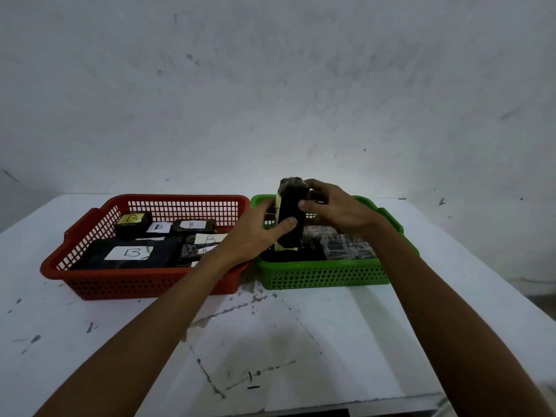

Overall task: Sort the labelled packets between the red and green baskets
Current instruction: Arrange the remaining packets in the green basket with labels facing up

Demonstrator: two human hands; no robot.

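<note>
- Head view: I saw both hands up over the green basket (325,273), sharing one dark packet (290,215).
- Packet stood upright on its short end, taller than the basket rim, bottom edge down among the packets already in the green basket. Top end looked crumpled. A pale strip ran down its left edge; I couldn't read any letter on it.
- Left hand (252,236) came in across the near right corner of the red basket (144,284). Its thumb lay across the packet's front face, fingers went round the left side, so it was gripping the packet low down.
- Right hand (337,209) was closed on the packet's upper right side, thumb on the front, fingers curled over the top and behind it.
- Red basket sat on the left, green on the right, near corners touching or nearly so; I couldn't tell which.
- Red basket held several dark packets with white or yellow labels (129,252), every readable one marked B.
- Green basket held more dark packets lying flat (346,245), mostly hidden by the hands; no labels legible there.
- Both baskets rested on a scuffed white table (270,341) against a pale wall (270,85).
</note>
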